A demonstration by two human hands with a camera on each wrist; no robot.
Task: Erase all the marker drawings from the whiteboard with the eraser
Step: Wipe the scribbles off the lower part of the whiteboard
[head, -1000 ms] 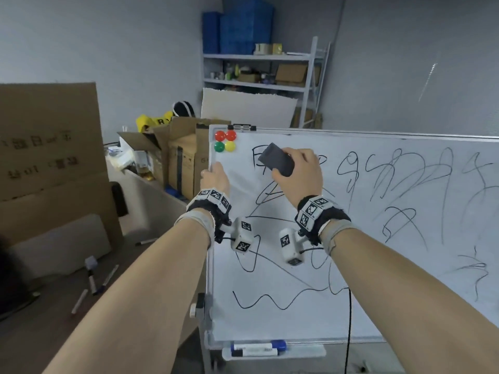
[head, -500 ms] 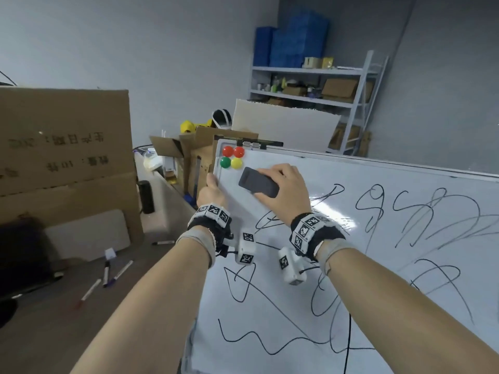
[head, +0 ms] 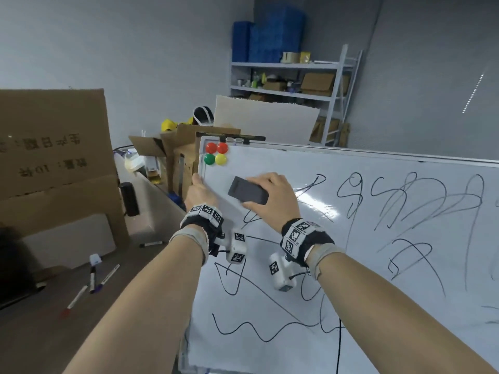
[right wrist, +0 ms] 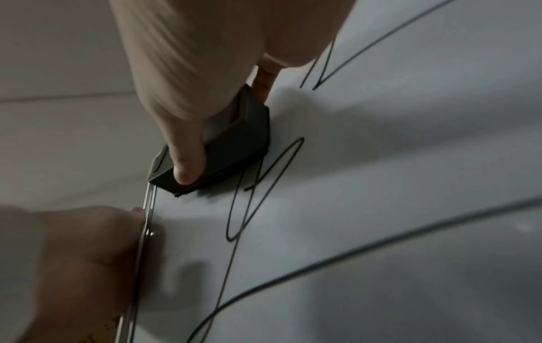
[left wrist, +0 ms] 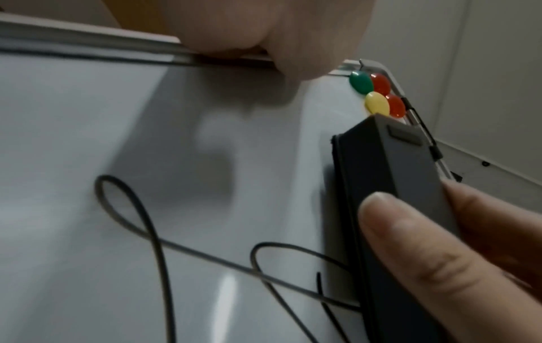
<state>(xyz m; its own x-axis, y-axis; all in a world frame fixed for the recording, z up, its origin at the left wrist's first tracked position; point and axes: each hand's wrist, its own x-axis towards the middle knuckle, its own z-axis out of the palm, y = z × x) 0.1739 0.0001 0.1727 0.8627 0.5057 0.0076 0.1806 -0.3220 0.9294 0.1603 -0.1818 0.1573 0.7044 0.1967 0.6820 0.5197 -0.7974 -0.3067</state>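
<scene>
- Right hand is gripping the eraser, thumb on its lower long side and fingers over the far side, and is pressing its pad flat against the whiteboard.
- Left hand is pinching the whiteboard's left frame edge, thumb on the front; the fingers behind the frame are hidden, so I am judging that they are wrapping round it.
- Eraser is sitting in the whiteboard's upper-left area, just below and right of the magnets, with its long axis running from upper left down to lower right.
- Drawings are lying mostly right of and below the eraser; the nearest strokes are touching its lower right end, so the coming wipe is, in my judgement, heading right or downward, and the right hand is the one placed for it.
- Bare patch between the eraser and the left frame is looking free of ink.
- Whiteboard's right end and bottom edge are running out of the head view, so how far the marks go on is not showing.
- Both wrist views are blurring, and whether the whole pad is lying flush is hard to make out.
</scene>
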